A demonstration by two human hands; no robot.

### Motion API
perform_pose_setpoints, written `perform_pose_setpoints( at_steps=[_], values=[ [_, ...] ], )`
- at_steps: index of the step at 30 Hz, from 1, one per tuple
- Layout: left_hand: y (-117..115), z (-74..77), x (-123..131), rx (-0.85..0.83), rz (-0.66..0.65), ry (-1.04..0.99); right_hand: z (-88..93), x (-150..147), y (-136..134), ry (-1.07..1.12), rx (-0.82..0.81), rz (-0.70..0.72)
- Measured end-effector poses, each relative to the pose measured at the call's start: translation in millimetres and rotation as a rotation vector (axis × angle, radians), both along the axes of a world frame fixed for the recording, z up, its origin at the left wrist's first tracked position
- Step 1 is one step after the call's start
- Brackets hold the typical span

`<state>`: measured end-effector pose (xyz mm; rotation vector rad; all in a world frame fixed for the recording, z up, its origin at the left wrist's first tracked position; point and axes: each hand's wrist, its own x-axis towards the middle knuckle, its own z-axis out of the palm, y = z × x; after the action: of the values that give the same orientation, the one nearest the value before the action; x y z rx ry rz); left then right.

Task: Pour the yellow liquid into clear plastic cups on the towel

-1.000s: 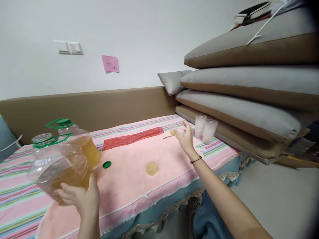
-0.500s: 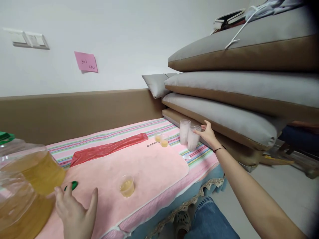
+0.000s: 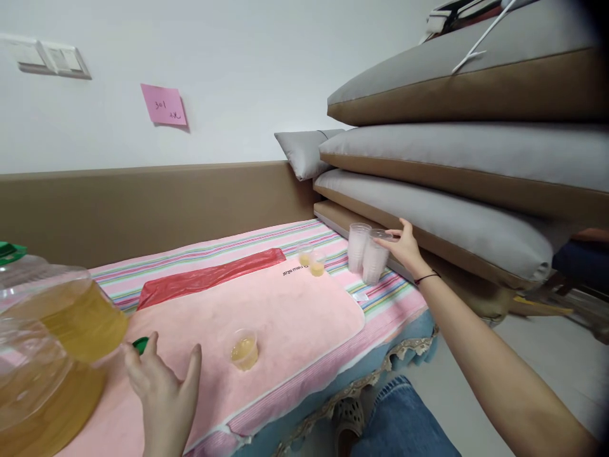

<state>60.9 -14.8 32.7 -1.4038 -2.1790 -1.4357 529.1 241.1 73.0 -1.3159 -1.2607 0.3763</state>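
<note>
The right hand reaches to two stacks of clear cups at the far end of the striped cloth. Its fingertips touch the rim of one stack, but I cannot tell if they pinch it. The left hand is spread, holding nothing, beside one green cap and two oil jugs. Three small filled cups stand between the hands.

Pink sticky note: "301", scrawl beneath unclear. Pink towel: small print, probably upside-down, unreadable.
</note>
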Motion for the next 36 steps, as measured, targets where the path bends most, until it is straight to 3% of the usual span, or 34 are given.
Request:
perform_pose_setpoints(
  at_steps=[9,13,16,20,23,25,29,36],
  values=[
    [-4,-4.0,-4,0.002,-0.017,0.034,48.3,-7,-18,-0.060,0.133,0.014],
    [-4,-10.8,-8,0.006,-0.102,-0.094,61.2,-42,-49,-0.047,0.257,0.152],
    [-1,-19.7,-11,-0.019,-0.211,-0.354,41.3,-95,-83,0.029,0.190,0.373],
    [2,-31.2,-8,-0.160,-0.385,-0.622,-15.2,-172,-127,0.120,-0.048,0.676],
    [3,-38.6,5,-0.204,-0.451,-0.637,-52.8,-210,-146,0.122,-0.171,0.758],
    [5,-43.3,17,-0.185,-0.481,-0.624,-68.8,-223,-150,0.113,-0.208,0.760],
    [13,-52.0,37,-0.134,-0.505,-0.617,-82.6,-228,-150,0.074,-0.219,0.761],
    [24,-57.5,44,-0.040,-0.508,-0.635,-84.4,-225,-154,0.063,-0.266,0.789]
  ],
)
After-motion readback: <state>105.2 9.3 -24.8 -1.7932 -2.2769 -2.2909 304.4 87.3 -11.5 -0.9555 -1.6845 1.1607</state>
